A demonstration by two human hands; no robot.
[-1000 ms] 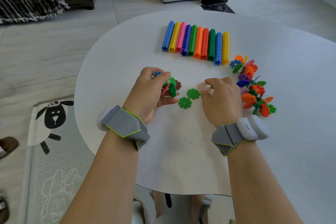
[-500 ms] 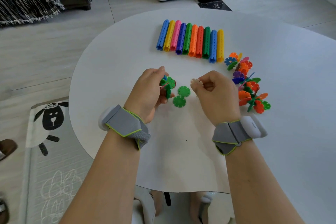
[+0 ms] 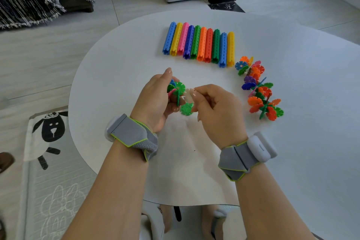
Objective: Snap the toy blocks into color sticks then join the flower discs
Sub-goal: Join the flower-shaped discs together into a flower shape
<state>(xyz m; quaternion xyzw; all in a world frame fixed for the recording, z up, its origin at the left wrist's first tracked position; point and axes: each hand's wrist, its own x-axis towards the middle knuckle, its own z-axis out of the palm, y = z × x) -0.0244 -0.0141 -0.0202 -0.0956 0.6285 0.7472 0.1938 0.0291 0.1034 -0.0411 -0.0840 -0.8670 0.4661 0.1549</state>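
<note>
Nearest the sheep mat (image 3: 50, 132), the left hand (image 3: 155, 99) curls round a small cluster of joined flower discs (image 3: 178, 88) (mostly green, with bits of blue and pink) just above the white table (image 3: 311, 103). Right against the cluster, the right hand (image 3: 218, 107) pinches a pale disc (image 3: 188, 94) between thumb and forefinger. A loose green disc (image 3: 186, 108) lies beneath them. Farther back sits the row of colour sticks (image 3: 198, 44), and at the right a chain of joined discs (image 3: 259, 91).

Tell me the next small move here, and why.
Probably push the pale disc, pinched in the right hand, into a slot of the green cluster that the left hand grips; the two are almost touching.
</note>
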